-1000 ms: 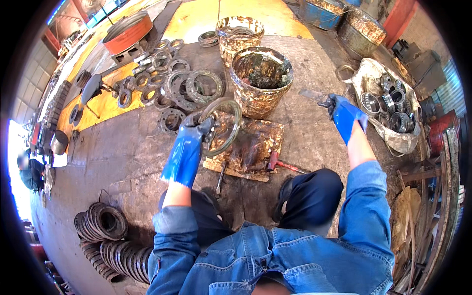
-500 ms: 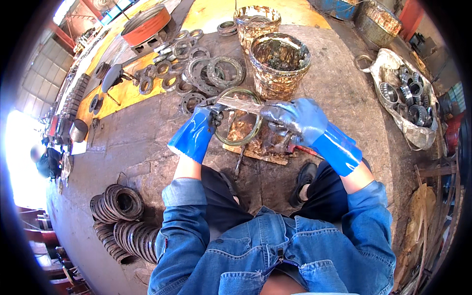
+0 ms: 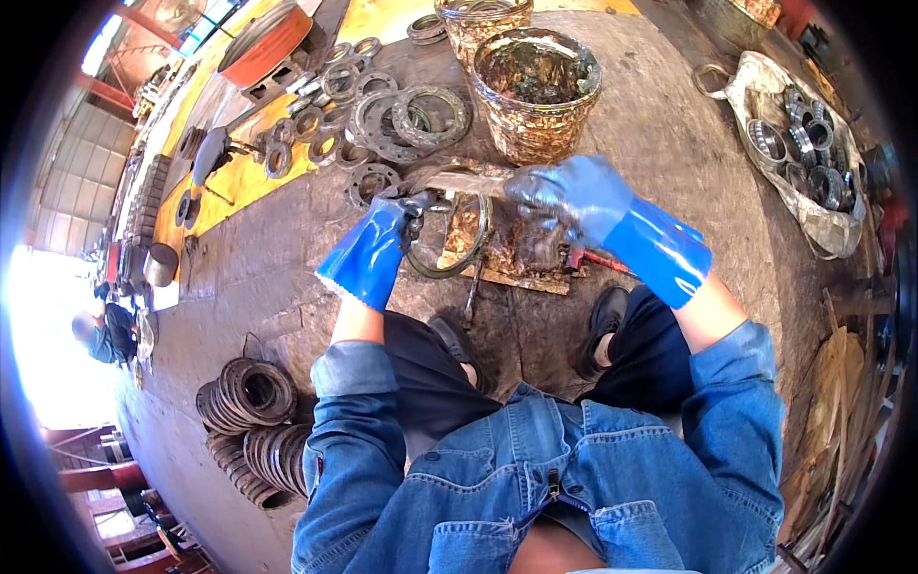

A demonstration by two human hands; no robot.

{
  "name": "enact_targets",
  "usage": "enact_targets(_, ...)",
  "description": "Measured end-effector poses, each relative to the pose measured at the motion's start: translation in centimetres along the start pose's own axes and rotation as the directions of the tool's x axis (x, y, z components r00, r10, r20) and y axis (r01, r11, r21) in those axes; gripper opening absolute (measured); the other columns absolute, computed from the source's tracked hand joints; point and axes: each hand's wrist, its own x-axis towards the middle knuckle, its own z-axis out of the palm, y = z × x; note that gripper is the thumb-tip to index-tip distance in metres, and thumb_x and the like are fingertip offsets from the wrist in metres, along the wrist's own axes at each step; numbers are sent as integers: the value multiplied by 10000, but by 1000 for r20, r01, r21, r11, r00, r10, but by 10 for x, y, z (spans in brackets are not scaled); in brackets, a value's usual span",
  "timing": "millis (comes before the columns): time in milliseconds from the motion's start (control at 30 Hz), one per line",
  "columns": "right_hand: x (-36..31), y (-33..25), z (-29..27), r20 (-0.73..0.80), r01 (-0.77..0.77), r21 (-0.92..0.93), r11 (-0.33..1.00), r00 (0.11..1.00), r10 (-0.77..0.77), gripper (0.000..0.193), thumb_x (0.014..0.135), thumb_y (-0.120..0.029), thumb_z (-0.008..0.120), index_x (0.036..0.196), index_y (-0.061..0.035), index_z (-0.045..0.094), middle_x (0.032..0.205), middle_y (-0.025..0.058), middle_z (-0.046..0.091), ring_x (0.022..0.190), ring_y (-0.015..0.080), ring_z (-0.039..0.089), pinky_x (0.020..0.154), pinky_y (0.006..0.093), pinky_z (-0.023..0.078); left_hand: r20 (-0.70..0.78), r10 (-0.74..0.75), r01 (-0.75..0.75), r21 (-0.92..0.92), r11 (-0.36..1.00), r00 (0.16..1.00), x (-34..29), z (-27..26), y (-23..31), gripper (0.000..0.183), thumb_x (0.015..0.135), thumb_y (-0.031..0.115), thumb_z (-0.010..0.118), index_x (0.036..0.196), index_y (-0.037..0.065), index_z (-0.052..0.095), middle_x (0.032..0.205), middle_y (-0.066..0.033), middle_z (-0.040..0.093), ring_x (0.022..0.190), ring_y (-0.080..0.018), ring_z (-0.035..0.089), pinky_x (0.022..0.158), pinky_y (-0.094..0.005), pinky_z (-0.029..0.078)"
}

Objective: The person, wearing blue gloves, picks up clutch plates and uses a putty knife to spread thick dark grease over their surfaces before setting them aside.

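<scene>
Both my hands wear blue rubber gloves with dark smears. My left hand point(image 3: 402, 215) is closed on the upper left rim of a thin metal ring point(image 3: 485, 244), which hangs tilted over a stained board point(image 3: 531, 279). My right hand point(image 3: 574, 196) is closed around a flat, brush-like tool point(image 3: 469, 183), grey-brown and blurred. That tool stretches left from the right fist across the ring's top edge, close to the left fingers. The right fist hides its handle.
Ahead stand two grease-caked buckets point(image 3: 535, 129). Metal rings point(image 3: 430, 117) lie at the far left. Stacked rings point(image 3: 256, 390) sit near my left leg. A white sack point(image 3: 755, 91) at right holds bearings point(image 3: 820, 134). A red-handled tool point(image 3: 604, 260) lies by my foot; a person point(image 3: 107, 330) is far left.
The view has shifted, with the buckets and sack now higher in the picture. The ring is tilted more, and the right hand's tool still lies across its upper edge.
</scene>
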Motion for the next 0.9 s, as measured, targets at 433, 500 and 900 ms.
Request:
enact_targets(433, -12, 69, 36, 252, -567, 699, 435, 765, 592, 320, 852, -297, 693, 1100, -97, 661, 967, 68, 708, 858, 149, 645, 766, 298, 508, 113, 112, -66, -349, 935, 987, -34, 15, 23, 268, 875, 81, 614, 1135, 16, 607, 784, -74, 658, 372, -74, 383, 353, -231, 294)
enact_targets(500, -3, 53, 13, 382, -650, 685, 329, 705, 597, 343, 855, -304, 704, 1071, -41, 658, 968, 63, 707, 874, 131, 634, 777, 285, 505, 134, 101, -44, -371, 927, 986, -40, 8, 27, 242, 886, 91, 613, 1116, 15, 608, 776, -80, 653, 370, -71, 367, 356, -232, 283)
enact_targets(900, -21, 59, 35, 363, -489, 872, 0, 646, 672, 402, 878, -412, 670, 1026, -39, 694, 849, 65, 691, 754, 171, 609, 678, 324, 495, 202, 274, -124, -547, 828, 940, -42, 0, 34, 63, 827, 98, 594, 866, 59, 562, 757, -80, 592, 382, -83, 373, 359, -238, 288)
